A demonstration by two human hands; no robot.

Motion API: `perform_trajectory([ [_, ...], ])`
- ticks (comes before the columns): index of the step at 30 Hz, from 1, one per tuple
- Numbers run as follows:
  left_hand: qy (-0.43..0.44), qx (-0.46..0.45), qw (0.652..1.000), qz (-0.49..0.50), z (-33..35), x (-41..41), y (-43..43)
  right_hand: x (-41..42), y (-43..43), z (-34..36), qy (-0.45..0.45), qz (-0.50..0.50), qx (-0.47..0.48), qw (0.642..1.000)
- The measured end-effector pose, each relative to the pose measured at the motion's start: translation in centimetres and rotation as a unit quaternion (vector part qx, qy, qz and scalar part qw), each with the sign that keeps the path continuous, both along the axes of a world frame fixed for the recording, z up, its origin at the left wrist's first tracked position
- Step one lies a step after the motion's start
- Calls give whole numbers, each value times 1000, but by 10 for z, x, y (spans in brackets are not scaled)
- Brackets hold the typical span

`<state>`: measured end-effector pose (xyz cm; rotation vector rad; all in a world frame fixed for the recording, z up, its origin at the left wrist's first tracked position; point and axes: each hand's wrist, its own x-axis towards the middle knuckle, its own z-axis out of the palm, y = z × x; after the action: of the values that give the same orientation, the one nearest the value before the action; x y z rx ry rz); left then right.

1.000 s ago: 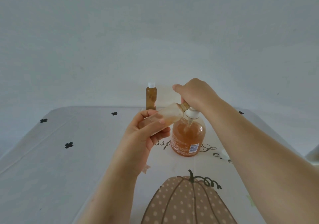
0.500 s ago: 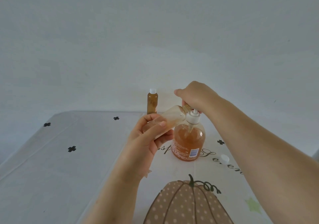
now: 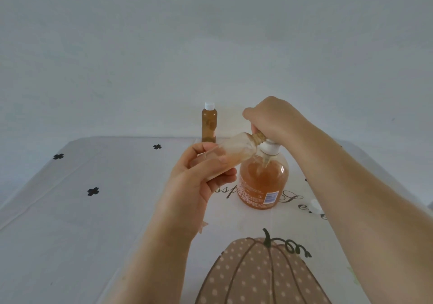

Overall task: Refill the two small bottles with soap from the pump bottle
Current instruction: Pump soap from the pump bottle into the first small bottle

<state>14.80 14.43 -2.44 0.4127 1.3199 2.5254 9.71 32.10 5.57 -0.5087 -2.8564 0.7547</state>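
Frame centre: left hand [image 3: 199, 182] grips tilted small bottle [image 3: 234, 153], fingers and thumb curled round its lower body. Neck points up-right, mouth tucked under right hand [image 3: 271, 118] at pump head; spout itself hidden. Right-hand fingers curled down over pump head of pump bottle [image 3: 262, 184], upright on desk [image 3: 93, 233], mostly full of amber soap. Held bottle: cloudy amber smear inside, level unclear. Just behind, centre-left: second small bottle [image 3: 209, 125] upright, white-capped, full of amber soap. Right edge: loose white cap [image 3: 314, 204] on desk beside forearm.
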Motion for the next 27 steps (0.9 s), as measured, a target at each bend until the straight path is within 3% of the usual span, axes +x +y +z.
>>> perform_trajectory([
  [27, 13, 35, 999, -34, 6, 7, -2, 17, -11, 26, -32, -14, -9, 999],
])
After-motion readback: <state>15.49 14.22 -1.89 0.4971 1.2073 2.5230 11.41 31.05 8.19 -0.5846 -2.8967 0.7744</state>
